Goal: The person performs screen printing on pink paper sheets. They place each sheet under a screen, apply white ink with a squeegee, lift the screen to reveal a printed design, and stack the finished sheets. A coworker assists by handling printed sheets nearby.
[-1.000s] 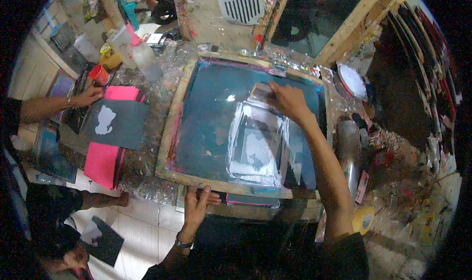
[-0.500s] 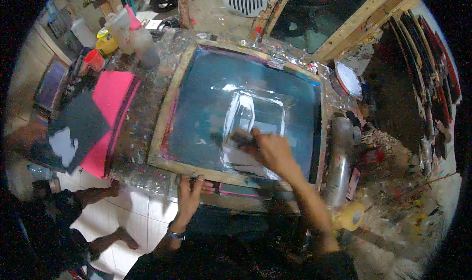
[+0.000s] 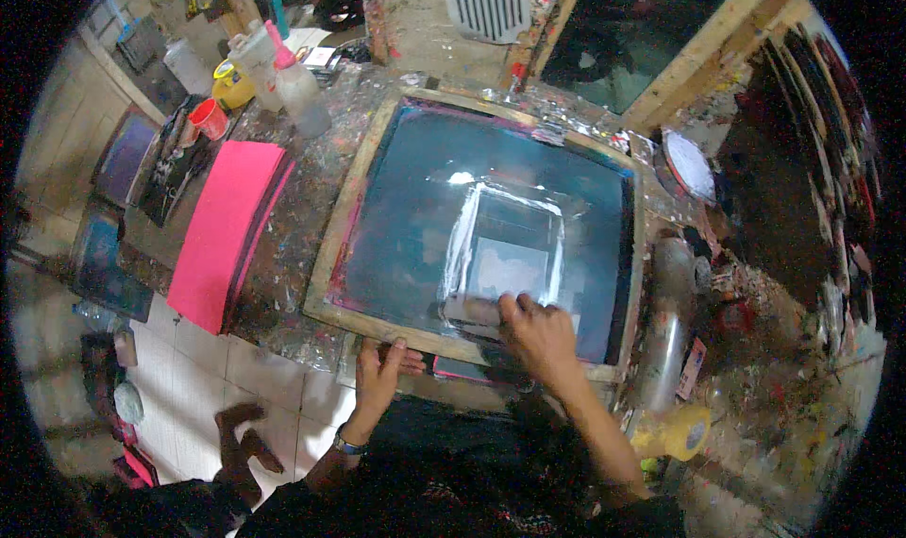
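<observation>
A wooden-framed printing screen [image 3: 326,264], dark teal with white ink streaks [image 3: 461,226] around a pale rectangle [image 3: 510,264], lies on the paint-spattered workbench [image 3: 278,321]. My right hand [image 3: 538,340] is closed on a squeegee [image 3: 472,307] at the lower part of the inked area. My left hand [image 3: 382,368] grips the screen's front edge, fingers at the wood. Beneath that edge shows a dark piece edged in pink [image 3: 462,368]. To the left lies a stack of pink and dark sheets [image 3: 217,226].
Bottles [image 3: 302,99], a yellow container [image 3: 231,90] and a red cup [image 3: 208,118] stand back left. A round white-topped tin [image 3: 689,160], metal cylinder [image 3: 665,321] and yellow roll [image 3: 675,434] sit right, near leaning boards [image 3: 821,160]. Another person's legs [image 3: 245,434] show lower left.
My right hand has pulled the squeegee from the screen's back part down toward the front edge. The other person's hands and the dark sheet with a white cat print have left the pink stack.
</observation>
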The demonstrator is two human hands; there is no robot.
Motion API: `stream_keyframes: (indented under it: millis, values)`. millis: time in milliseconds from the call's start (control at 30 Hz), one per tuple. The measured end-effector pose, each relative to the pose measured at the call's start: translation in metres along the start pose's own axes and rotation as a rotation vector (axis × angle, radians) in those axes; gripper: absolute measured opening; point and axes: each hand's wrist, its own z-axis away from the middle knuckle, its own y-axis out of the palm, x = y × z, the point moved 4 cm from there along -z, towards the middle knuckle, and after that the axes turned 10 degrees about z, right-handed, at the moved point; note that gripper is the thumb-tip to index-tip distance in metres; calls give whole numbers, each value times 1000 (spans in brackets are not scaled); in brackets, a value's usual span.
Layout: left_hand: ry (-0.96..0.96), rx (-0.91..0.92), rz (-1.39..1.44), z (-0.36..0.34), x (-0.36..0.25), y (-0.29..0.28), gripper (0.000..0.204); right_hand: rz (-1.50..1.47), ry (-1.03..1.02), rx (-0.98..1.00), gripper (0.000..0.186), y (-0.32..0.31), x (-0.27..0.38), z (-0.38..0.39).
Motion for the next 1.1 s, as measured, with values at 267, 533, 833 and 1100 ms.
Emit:
stream_keyframes:
  millis: [267,533,833,1100]
  values:
    - [239,65,-51,4,-27,8,22,75,127,-228,38,-58,12,15]
    - [773,94,2,-11,-156,97,29,222,294,-650,56,-188,-27,-25]
    - [1135,322,-1449,-235,-58,148,67,276,304,-650,70,-283,-102,-105]
    - [865,-347,-436,-110,-97,18,25,64,399,-527,87,-322,-135,-163]
